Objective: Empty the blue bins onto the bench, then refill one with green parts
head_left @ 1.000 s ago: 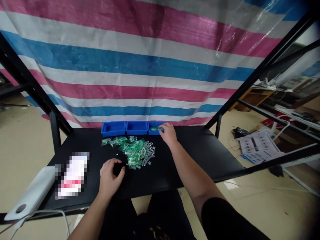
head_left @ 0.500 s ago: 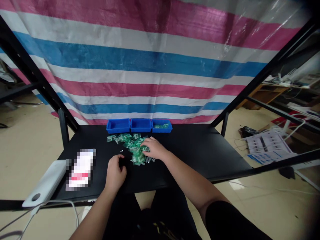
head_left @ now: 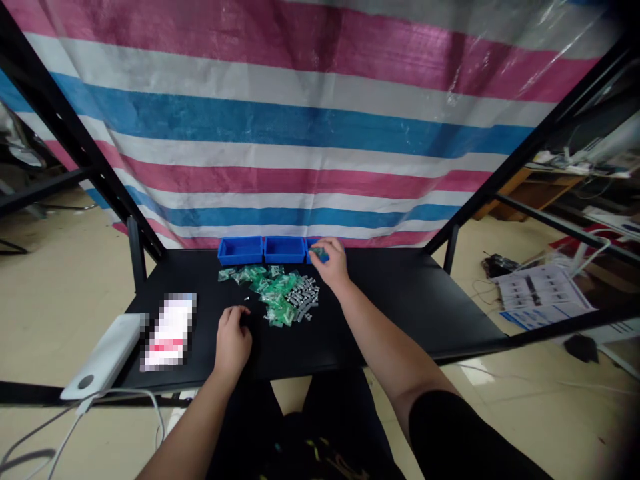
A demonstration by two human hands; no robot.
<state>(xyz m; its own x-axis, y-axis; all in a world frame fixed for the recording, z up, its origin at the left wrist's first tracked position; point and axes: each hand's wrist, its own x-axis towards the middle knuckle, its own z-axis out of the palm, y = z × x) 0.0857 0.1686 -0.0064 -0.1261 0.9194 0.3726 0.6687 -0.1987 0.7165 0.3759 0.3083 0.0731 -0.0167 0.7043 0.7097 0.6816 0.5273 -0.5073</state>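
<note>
A person is sorting at a black table, working with two bare hands above a scattered heap of green packets and a cluster of small silver parts. The right hand is pinching one small green packet in narrowly closed fingers, right at the rightmost of three blue plastic bins, the rightmost bin being mostly hidden behind it. The left hand is resting curled just beside the heap, though it cannot be told whether it is holding anything. The three bins are standing in a row along the far edge. One white plastic device with a white cable and one pixelated, unreadable item are lying at the table's left side. A pink, white and blue striped tarpaulin is hanging behind a black metal frame, while printed papers are lying on the tiled floor to the right.
</note>
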